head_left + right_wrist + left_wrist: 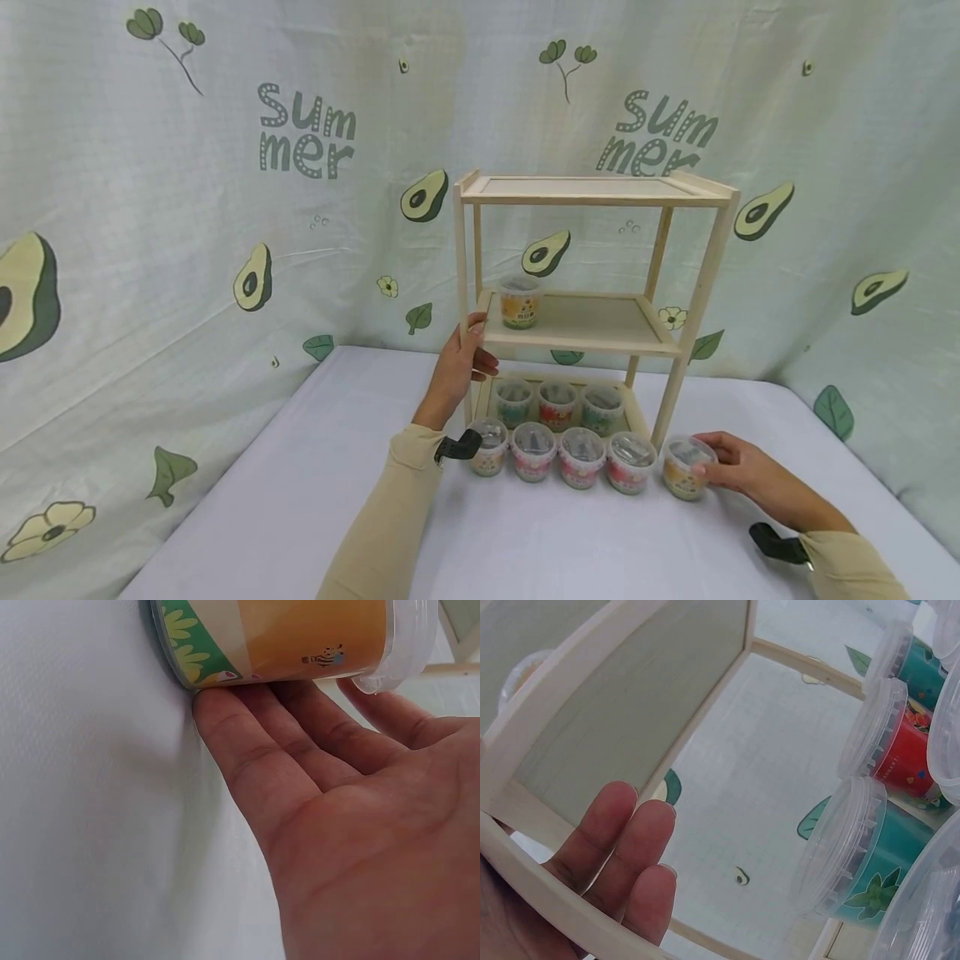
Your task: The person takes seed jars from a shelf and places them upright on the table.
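Note:
My left hand (pixel 454 367) grips the left front post of a pale wooden shelf rack (pixel 581 341). In the left wrist view its fingers (pixel 646 838) come round behind the post. At the rack's front right, my right hand (pixel 750 475) holds a clear-lidded plastic cup (pixel 684 482) with an orange-yellow label, thumb in front and fingers behind. The right wrist view shows the fingers (pixel 255 750) along the side of that cup, its base close to the white tabletop. A similar orange-labelled cup (pixel 520 305) stands on the middle shelf, at the left.
Several lidded cups, including a pink one (pixel 582 460), line up before the rack. On the bottom shelf are a red cup (pixel 557 406) and two teal cups, one at the left (pixel 513 406). An avocado-print curtain (pixel 337 250) hangs behind the white table (pixel 337 433).

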Motion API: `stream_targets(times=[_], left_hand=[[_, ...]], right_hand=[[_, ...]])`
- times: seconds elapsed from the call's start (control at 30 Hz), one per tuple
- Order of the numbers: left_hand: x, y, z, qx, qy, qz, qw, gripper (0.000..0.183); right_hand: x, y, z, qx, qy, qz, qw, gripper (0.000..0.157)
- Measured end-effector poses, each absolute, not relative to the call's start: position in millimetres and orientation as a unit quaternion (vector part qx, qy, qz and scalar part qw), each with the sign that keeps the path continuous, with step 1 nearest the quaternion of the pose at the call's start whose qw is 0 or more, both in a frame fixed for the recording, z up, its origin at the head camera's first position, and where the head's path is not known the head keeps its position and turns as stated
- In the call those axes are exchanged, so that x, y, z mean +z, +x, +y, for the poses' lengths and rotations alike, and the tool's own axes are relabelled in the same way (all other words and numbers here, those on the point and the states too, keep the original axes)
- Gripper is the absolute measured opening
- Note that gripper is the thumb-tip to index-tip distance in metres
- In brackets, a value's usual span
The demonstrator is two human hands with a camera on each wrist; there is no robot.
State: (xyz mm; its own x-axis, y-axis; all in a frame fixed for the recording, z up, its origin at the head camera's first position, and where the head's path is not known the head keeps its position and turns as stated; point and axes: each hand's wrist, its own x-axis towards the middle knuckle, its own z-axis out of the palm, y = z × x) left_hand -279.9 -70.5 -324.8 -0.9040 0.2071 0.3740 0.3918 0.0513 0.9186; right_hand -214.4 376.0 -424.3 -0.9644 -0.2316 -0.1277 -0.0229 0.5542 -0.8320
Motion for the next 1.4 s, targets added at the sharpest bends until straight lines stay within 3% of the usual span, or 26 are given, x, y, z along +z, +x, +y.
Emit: stream_targets(times=[0.2, 0.47, 0.87, 1.1, 1.4], left_hand=[[-324.0, -281.5, -69.5, -0.651, -0.206, -0.727, 0.068, 0.049], [-346.5, -309.1, -68.6, -0.657, -0.191, -0.725, 0.079, 0.05], [-354.8, -315.2, -66.1, -0.677, -0.189, -0.704, 0.103, 0.05], [-361.3, -313.0, -65.2, -0.693, -0.186, -0.689, 0.108, 0.046], [-356.6, -312.1, -64.9, -0.682, -0.194, -0.695, 0.118, 0.047]], right_hand=[[-424.6, -213.8, 374.6, -0.473, -0.076, 0.87, 0.115, 0.069], [-422.8, -212.3, 372.1, -0.46, -0.069, 0.878, 0.113, 0.073], [-423.2, -210.0, 372.4, -0.465, -0.07, 0.876, 0.108, 0.074], [-426.4, -210.6, 375.2, -0.5, -0.077, 0.861, 0.063, 0.063], [-413.4, -207.9, 381.4, -0.53, -0.092, 0.842, -0.039, 0.056]])
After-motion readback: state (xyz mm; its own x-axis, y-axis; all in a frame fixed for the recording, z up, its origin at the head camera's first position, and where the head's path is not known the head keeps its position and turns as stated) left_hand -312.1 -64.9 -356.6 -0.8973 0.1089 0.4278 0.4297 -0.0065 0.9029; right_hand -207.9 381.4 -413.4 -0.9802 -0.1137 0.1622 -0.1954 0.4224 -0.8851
